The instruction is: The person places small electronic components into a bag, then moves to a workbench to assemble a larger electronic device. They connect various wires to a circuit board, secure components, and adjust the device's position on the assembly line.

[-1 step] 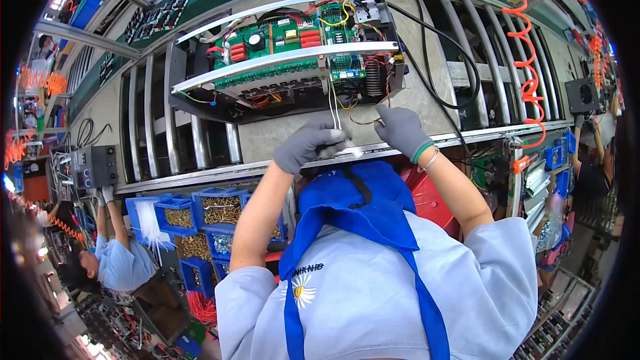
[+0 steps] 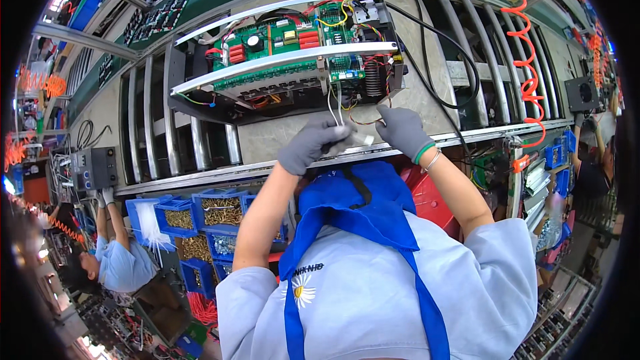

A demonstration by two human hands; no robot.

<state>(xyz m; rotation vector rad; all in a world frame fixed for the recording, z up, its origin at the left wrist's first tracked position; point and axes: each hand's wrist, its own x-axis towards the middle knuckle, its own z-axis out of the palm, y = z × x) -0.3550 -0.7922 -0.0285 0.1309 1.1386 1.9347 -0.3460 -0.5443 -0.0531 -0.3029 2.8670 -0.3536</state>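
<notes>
My left hand [image 2: 309, 147], in a grey glove, pinches a pair of white wires [image 2: 331, 106] that hang from the front of an open black chassis [image 2: 200, 108]. A small white tab-like piece [image 2: 366, 139] sticks out past its fingertips; whether it is a connector I cannot tell. My right hand [image 2: 405, 131], also gloved, has its fingers closed on a thin brown-and-red cable [image 2: 364, 123] coming from the chassis's right end. Green circuit boards [image 2: 275, 41] with red and black parts fill the chassis, beneath two silver rails [image 2: 293, 55].
Metal conveyor rollers [image 2: 152, 120] flank the chassis. A black cable [image 2: 475, 70] loops at its right, beside a coiled orange air hose [image 2: 528, 60]. Blue bins [image 2: 177, 218] of screws stand below left. Another person [image 2: 120, 260] works at the far left.
My left hand has shifted very slightly right and up. The white piece at its fingertips has swung a little to the right. My right hand stays nearly in place.
</notes>
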